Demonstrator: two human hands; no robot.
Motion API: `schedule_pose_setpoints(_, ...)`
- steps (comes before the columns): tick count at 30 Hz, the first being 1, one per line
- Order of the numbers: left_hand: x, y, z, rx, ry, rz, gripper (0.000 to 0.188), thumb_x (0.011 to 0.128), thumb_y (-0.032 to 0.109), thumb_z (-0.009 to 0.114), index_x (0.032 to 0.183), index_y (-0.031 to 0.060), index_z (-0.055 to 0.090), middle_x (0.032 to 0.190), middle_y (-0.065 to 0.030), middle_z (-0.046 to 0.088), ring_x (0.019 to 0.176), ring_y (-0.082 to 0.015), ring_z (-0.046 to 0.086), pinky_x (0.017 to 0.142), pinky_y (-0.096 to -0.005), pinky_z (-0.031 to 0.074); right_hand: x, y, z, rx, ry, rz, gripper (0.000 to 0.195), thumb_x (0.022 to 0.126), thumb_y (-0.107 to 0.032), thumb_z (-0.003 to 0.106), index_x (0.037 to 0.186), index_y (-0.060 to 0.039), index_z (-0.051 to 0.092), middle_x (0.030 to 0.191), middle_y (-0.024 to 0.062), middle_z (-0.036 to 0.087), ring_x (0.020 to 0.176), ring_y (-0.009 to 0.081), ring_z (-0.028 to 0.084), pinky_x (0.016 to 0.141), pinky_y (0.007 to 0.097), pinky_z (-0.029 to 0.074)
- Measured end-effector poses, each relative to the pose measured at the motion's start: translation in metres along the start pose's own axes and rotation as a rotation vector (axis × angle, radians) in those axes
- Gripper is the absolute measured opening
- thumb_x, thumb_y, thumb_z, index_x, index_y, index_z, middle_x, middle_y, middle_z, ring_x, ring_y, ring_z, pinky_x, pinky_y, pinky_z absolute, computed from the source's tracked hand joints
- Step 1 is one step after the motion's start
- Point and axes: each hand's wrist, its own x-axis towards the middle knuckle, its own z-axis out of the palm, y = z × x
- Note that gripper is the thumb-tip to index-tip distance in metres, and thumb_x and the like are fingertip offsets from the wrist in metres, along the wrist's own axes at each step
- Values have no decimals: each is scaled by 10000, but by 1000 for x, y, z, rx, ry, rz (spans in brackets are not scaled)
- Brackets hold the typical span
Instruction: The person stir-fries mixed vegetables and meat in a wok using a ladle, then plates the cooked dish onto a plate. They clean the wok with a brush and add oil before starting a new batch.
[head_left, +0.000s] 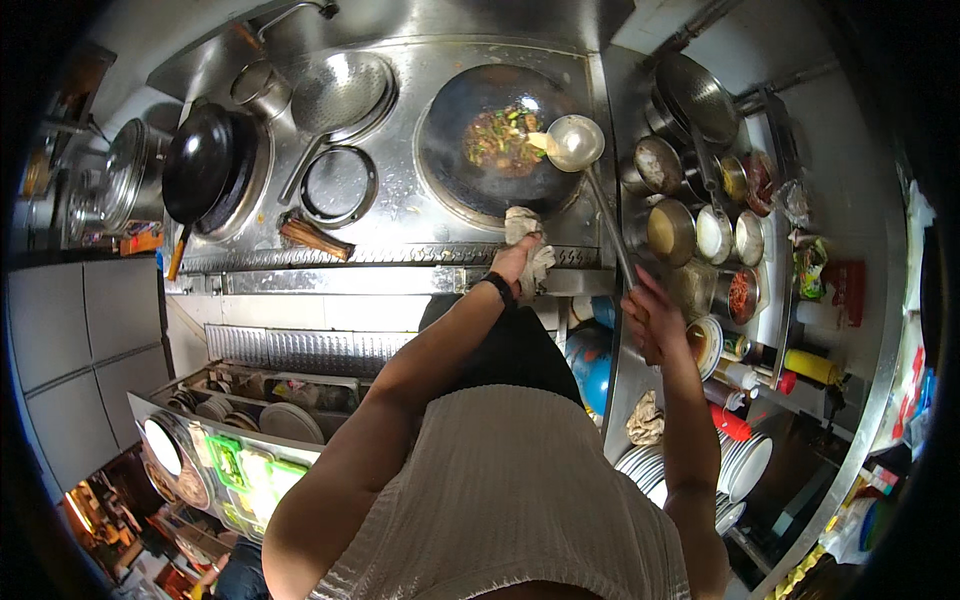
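Note:
A large wok (457, 187) sits on the steel stove, with browned, chopped food and green pieces (502, 139) in its middle. My left hand (514, 262) grips a bunched cloth (534, 270) at the wok's near edge; whether it also holds a wok handle under the cloth is hidden. In my right hand (651, 315) is the long handle of a metal ladle (576, 142). The ladle's round bowl is over the right side of the wok, and a pale yellow piece or streak shows at its left edge, beside the food.
Left on the stove are a perforated strainer (334, 94), a black wok (196, 161) and a bamboo brush (319, 236). At right stand seasoning bowls (670, 232), squeeze bottles (731, 424) and stacked plates (746, 465). Behind me is a counter with green-rimmed containers (225, 461). Part of another person (244, 570) shows at lower left.

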Motion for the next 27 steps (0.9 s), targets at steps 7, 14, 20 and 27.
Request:
schedule_pose_setpoints(7, 50, -21, -35, 169, 136, 40, 433, 909, 336, 726, 1209, 27, 683, 1073, -91, 715, 906, -239, 711, 758, -381, 575, 70, -3, 39, -380, -162, -57, 585, 1058, -197, 556, 1599, -183, 332, 796, 24, 547, 480, 114, 476, 432, 282, 404)
schedule_pose_setpoints(14, 16, -2, -19, 136, 26, -42, 488, 894, 359, 731, 1242, 25, 662, 1106, -103, 709, 963, -257, 704, 828, -420, 572, 91, 2, 95, -416, -47, -182, 586, 1060, -194, 547, 1602, -166, 326, 783, 18, 545, 490, 102, 478, 439, 286, 408)
schedule_pose_setpoints(20, 41, 6, -30, -123, -238, -292, 316, 930, 348, 677, 1104, 85, 685, 1024, -93, 728, 892, -264, 711, 765, -439, 582, 68, 5, 59, -788, 10, -266, 601, 1033, -145, 569, 1592, -175, 349, 860, 59, 641, 595, 154, 576, 548, 325, 495)
schedule_pose_setpoints(27, -60, 6, -22, -20, -111, -107, 269, 968, 302, 654, 1121, 81, 665, 920, -64, 719, 694, -198, 691, 557, -332, 541, 16, -6, -4, -1196, -95, -525, 607, 983, -93, 620, 1545, -252, 457, 1163, 170, 720, 886, 212, 654, 835, 331, 523)
